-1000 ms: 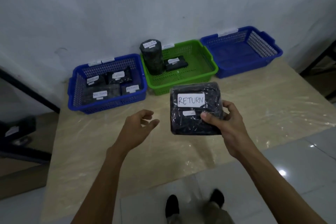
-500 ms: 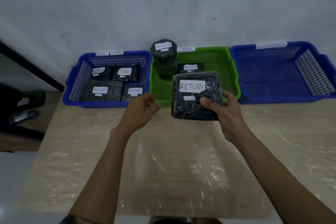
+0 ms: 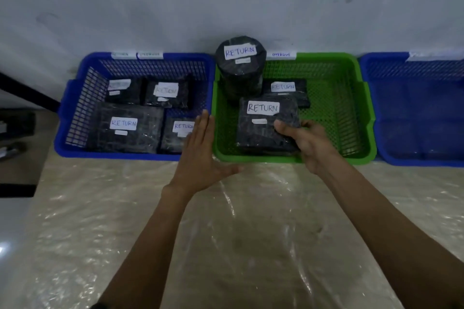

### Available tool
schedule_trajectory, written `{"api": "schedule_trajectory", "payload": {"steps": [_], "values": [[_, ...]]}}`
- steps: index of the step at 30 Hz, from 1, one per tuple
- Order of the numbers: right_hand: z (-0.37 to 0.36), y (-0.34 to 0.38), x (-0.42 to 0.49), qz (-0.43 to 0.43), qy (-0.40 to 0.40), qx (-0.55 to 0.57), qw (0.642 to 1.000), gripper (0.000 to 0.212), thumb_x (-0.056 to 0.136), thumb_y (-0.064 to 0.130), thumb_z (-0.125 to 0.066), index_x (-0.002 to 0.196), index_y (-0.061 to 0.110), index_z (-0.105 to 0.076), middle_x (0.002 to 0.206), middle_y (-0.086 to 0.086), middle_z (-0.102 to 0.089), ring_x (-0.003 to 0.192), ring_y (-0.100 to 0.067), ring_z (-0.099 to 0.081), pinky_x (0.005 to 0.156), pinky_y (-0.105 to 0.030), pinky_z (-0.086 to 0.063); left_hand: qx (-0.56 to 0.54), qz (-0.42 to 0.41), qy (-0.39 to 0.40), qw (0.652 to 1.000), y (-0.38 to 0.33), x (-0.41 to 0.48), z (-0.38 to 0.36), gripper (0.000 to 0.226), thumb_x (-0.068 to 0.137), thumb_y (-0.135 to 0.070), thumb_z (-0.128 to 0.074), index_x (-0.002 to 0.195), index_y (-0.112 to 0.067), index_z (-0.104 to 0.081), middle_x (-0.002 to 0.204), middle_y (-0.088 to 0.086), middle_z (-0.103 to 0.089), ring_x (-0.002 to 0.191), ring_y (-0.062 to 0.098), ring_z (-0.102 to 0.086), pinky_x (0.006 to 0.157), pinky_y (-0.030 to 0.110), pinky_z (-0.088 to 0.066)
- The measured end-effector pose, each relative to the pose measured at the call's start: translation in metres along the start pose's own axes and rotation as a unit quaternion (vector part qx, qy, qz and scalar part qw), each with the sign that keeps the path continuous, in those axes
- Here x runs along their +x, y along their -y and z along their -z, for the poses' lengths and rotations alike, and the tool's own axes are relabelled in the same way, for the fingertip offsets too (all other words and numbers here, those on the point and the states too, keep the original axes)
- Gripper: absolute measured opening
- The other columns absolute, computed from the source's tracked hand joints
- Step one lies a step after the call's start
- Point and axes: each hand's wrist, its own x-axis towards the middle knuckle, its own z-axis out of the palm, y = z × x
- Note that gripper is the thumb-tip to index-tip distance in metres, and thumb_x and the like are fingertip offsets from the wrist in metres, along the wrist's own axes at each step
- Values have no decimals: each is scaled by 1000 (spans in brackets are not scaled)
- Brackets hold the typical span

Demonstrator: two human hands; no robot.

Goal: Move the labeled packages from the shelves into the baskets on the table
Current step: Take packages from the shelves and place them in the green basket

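Observation:
A black wrapped package labelled RETURN (image 3: 261, 130) lies low inside the green basket (image 3: 351, 118), with my right hand (image 3: 310, 144) gripping its right front corner. My left hand (image 3: 200, 153) is flat and open over the seam between the left blue basket (image 3: 75, 108) and the green one, holding nothing. Behind the held package stand a tall round RETURN package (image 3: 239, 68) and a flat labelled package (image 3: 286, 90). The left blue basket holds several flat RETURN packages (image 3: 125, 128).
A second blue basket (image 3: 414, 113) sits at the right, with nothing visible inside. All baskets line the white wall at the back of a plastic-covered table (image 3: 226, 233). A dark shelf (image 3: 17, 125) shows at the far left edge.
My right hand has carried the RETURN package forward and down into the green basket. My left hand has opened flat and moved up to the baskets' front rims. The view has moved closer.

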Motion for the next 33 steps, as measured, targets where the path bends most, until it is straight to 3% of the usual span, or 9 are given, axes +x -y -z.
{"api": "schedule_trajectory", "payload": {"steps": [3, 5, 7, 10, 13, 17, 21, 30, 33], "values": [[-9, -5, 18, -10, -5, -50, 999, 30, 68, 14, -82, 87, 12, -59, 90, -2, -69, 83, -17, -67, 81, -29, -53, 42, -3, -17, 999, 0, 1, -7, 123, 69, -85, -42, 152, -6, 0, 160, 6, 11, 148, 18, 9, 120, 49, -9], [-13, -9, 28, -26, 12, -82, 996, 46, 65, 16, -84, 103, 6, -59, 99, -3, -69, 88, -17, -67, 85, -28, -53, 64, 1, -17, 998, 0, 1, -10, 121, 70, -86, -38, 152, -7, 5, 159, 6, 16, 148, 16, 13, 119, 42, -2], [-18, -13, 35, -40, 34, -106, 993, 57, 64, 15, -84, 113, 4, -57, 100, -2, -69, 84, -12, -67, 74, -20, -56, 76, -1, -14, 997, 0, 1, -11, 120, 71, -86, -36, 152, -7, 7, 159, 7, 18, 148, 16, 13, 119, 40, -2], [-25, -17, 41, -42, 45, -133, 989, 55, 68, 9, -81, 113, 7, -50, 92, 2, -64, 75, -3, -62, 57, -9, -50, 84, -6, -13, 996, 1, 2, -10, 119, 72, -86, -35, 152, -6, 4, 159, 9, 14, 148, 19, 7, 117, 41, -8], [-29, -20, 47, -43, 48, -163, 985, 62, 69, 12, -82, 119, 6, -46, 108, -3, -63, 94, -15, -62, 78, -20, -49, 91, -11, -18, 996, 2, 2, -11, 118, 73, -85, -35, 151, -5, 5, 159, 9, 13, 149, 21, 4, 116, 42, -13], [-32, -24, 55, -27, 50, -263, 963, 57, 72, 28, -80, 120, 8, -57, 117, -5, -66, 103, -21, -62, 97, -34, -48, 94, -13, -19, 995, 3, 2, -13, 118, 75, -83, -38, 150, -5, 8, 158, 8, 16, 149, 21, 5, 116, 40, -12], [-31, -21, 54, 26, 30, -458, 888, 54, 74, 50, -72, 111, 12, -67, 110, -9, -69, 101, -26, -63, 92, -37, -50, 95, -15, -22, 995, 3, 3, -13, 118, 75, -83, -39, 150, -6, 7, 159, 10, 15, 149, 22, 4, 116, 40, -13], [-30, -13, 50, 15, 96, -532, 841, 58, 85, 56, -55, 126, 14, -57, 124, -9, -61, 110, -26, -57, 91, -27, -44, 91, -20, -27, 995, 3, 3, -14, 118, 75, -80, -45, 150, -8, 11, 159, 8, 18, 149, 22, 5, 113, 38, -11], [-31, -10, 46, 5, 91, -524, 847, 59, 84, 56, -57, 126, 14, -57, 125, -9, -60, 109, -25, -56, 92, -28, -44, 86, -21, -38, 995, 4, 3, -14, 117, 75, -81, -42, 151, -6, 5, 160, 10, 11, 149, 23, 0, 113, 39, -16]]}}
